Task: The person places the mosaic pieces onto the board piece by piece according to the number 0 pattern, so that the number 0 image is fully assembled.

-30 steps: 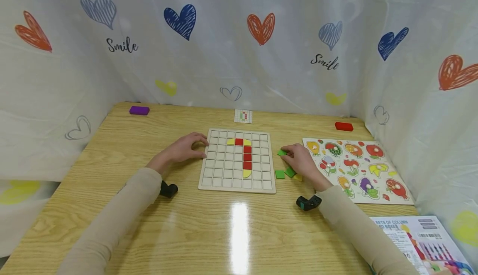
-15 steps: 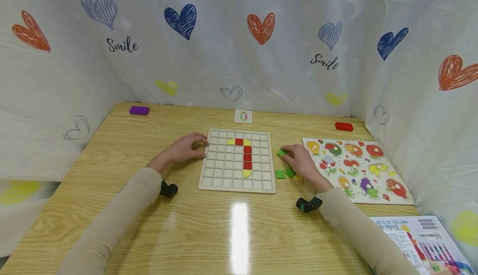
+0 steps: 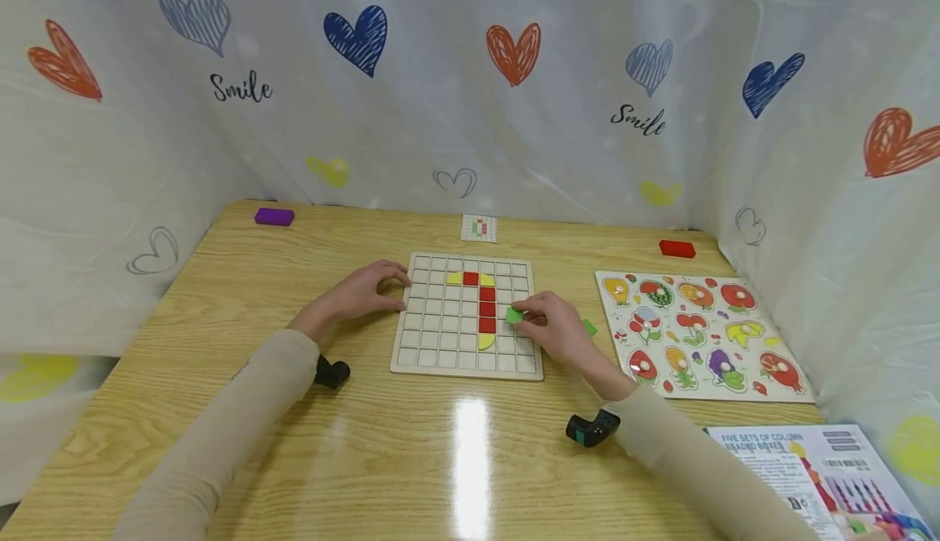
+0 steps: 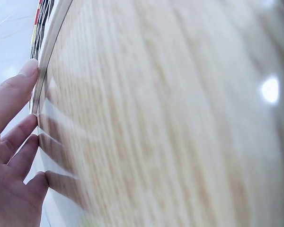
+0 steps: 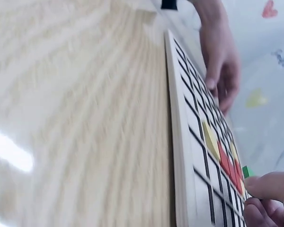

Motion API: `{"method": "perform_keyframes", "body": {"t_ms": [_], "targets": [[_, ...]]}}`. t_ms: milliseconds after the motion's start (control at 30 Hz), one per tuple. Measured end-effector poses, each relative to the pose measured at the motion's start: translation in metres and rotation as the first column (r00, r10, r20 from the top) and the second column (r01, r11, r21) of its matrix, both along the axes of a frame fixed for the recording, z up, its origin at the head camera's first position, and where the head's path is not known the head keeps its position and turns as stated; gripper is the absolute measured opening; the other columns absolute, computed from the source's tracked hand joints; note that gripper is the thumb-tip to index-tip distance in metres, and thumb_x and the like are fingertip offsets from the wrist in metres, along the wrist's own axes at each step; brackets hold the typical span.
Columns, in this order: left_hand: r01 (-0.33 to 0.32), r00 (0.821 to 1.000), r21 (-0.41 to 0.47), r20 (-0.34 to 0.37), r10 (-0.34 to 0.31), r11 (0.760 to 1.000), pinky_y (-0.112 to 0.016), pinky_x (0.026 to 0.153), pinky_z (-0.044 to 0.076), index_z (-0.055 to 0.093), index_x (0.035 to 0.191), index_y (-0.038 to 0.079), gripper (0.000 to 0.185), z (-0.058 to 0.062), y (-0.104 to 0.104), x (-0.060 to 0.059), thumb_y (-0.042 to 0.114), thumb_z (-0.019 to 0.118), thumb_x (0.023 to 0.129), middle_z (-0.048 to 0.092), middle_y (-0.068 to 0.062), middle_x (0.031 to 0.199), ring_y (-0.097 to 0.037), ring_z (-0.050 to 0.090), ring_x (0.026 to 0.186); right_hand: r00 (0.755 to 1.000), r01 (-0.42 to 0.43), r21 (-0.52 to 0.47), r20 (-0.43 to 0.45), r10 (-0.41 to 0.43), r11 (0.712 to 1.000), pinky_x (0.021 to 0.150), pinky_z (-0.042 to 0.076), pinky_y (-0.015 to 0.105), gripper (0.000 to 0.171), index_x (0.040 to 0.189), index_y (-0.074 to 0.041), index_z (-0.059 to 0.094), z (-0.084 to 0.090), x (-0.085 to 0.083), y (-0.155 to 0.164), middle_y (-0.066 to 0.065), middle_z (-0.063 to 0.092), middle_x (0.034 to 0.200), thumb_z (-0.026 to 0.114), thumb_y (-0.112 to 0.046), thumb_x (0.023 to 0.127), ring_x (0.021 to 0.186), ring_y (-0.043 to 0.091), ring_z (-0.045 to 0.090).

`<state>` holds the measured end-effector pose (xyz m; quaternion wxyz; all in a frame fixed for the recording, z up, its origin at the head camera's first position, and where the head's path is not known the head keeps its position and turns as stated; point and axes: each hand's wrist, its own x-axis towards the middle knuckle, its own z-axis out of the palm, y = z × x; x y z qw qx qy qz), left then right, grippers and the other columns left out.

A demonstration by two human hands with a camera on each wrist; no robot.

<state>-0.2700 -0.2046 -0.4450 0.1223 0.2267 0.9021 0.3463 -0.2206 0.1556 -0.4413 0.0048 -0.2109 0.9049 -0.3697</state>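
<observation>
A pale wooden grid board (image 3: pixel 433 321) lies mid-table, holding several red square tiles (image 3: pixel 487 309) and yellow curved tiles (image 3: pixel 485 341) in a hooked line. My left hand (image 3: pixel 360 290) rests at the board's left edge, thumb and fingers spread apart; in the left wrist view its fingertips (image 4: pixel 32 68) touch the side. Between thumb and fingers, my right hand (image 3: pixel 554 325) pinches a green square tile (image 3: pixel 513 315) over the board's right columns, right of the red tiles. The right wrist view shows this green tile (image 5: pixel 247 171) above the grid. Another green tile (image 3: pixel 590 327) lies partly hidden behind the right hand.
A small pattern card (image 3: pixel 479 228) lies behind the board. At right are a fruit puzzle board (image 3: pixel 705 343) and a printed box (image 3: pixel 771 459). A purple block (image 3: pixel 274 217) sits back left, a red block (image 3: pixel 676 249) back right. A printed curtain surrounds the table.
My right hand has moved left from the loose tiles to over the grid board, carrying a green tile. The left hand has stayed at the board's edge.
</observation>
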Motion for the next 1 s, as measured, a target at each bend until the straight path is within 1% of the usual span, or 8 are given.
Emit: {"method": "perform_keyframes", "body": {"t_ms": [167,333,533,633,733,900,1000], "targets": [[0.005,1.000,0.004,-0.001,-0.005,1.000,-0.055,0.114,0.026,0.061,0.124,0.008,0.038,0.001,0.000,0.000,0.023,0.073,0.090,0.041,-0.015,0.147,-0.037,0.032,0.139,0.995,-0.094,0.014,-0.009,0.094,0.995,0.079,0.055,0.030,0.029,0.117,-0.004,0.071,0.001,0.009,-0.018,0.009,0.063,0.107,0.072,-0.008,0.088,0.091,0.017,0.061],[0.006,1.000,0.007,-0.004,-0.006,1.000,-0.054,0.114,0.026,0.061,0.123,0.007,0.038,0.001,0.001,0.000,0.022,0.073,0.090,0.042,-0.015,0.146,-0.037,0.033,0.139,0.985,-0.169,0.030,-0.026,0.170,0.985,0.076,0.054,0.026,0.029,0.116,-0.001,0.071,-0.001,0.014,-0.032,0.008,0.063,0.104,0.071,-0.006,0.088,0.089,0.016,0.060],[0.007,1.000,-0.001,-0.014,-0.007,1.000,-0.054,0.114,0.027,0.061,0.123,0.007,0.038,0.001,0.001,-0.001,0.022,0.073,0.090,0.043,-0.015,0.145,-0.037,0.034,0.138,0.982,-0.181,0.077,-0.039,0.184,0.980,0.073,0.051,0.022,0.025,0.111,-0.002,0.072,-0.004,0.016,-0.045,0.006,0.062,0.100,0.074,-0.008,0.087,0.085,0.013,0.057],[0.007,1.000,-0.002,-0.015,-0.007,1.000,-0.054,0.113,0.028,0.061,0.123,0.007,0.038,0.001,0.001,-0.001,0.022,0.073,0.090,0.043,-0.015,0.145,-0.037,0.034,0.138,0.981,-0.186,0.101,-0.042,0.191,0.977,0.069,0.048,0.022,0.025,0.110,-0.003,0.073,-0.005,0.017,-0.049,0.005,0.062,0.099,0.075,-0.011,0.087,0.082,0.012,0.053],[0.007,1.000,-0.003,-0.014,-0.007,1.000,-0.054,0.113,0.028,0.061,0.123,0.007,0.037,0.001,0.001,-0.001,0.021,0.073,0.090,0.043,-0.015,0.145,-0.037,0.034,0.138,0.978,-0.190,0.126,-0.064,0.199,0.974,0.068,0.045,0.024,0.024,0.109,-0.004,0.073,-0.006,0.018,-0.053,0.004,0.062,0.099,0.075,-0.012,0.087,0.080,0.013,0.050],[0.010,1.000,0.003,-0.006,-0.010,1.000,-0.054,0.113,0.028,0.062,0.122,0.007,0.036,0.002,0.001,-0.001,0.021,0.072,0.091,0.043,-0.015,0.145,-0.037,0.034,0.138,0.975,-0.189,0.165,-0.084,0.205,0.968,0.068,0.045,0.024,0.024,0.110,-0.006,0.074,-0.006,0.018,-0.056,0.004,0.062,0.099,0.075,-0.014,0.087,0.081,0.013,0.051],[0.011,1.000,0.004,-0.006,-0.011,1.000,-0.054,0.113,0.028,0.062,0.122,0.007,0.036,0.003,0.000,-0.001,0.021,0.072,0.091,0.043,-0.015,0.145,-0.037,0.034,0.138,0.973,-0.196,0.167,-0.086,0.213,0.966,0.068,0.045,0.024,0.024,0.110,-0.006,0.074,-0.005,0.018,-0.056,0.005,0.062,0.099,0.074,-0.014,0.088,0.081,0.014,0.052]]}}
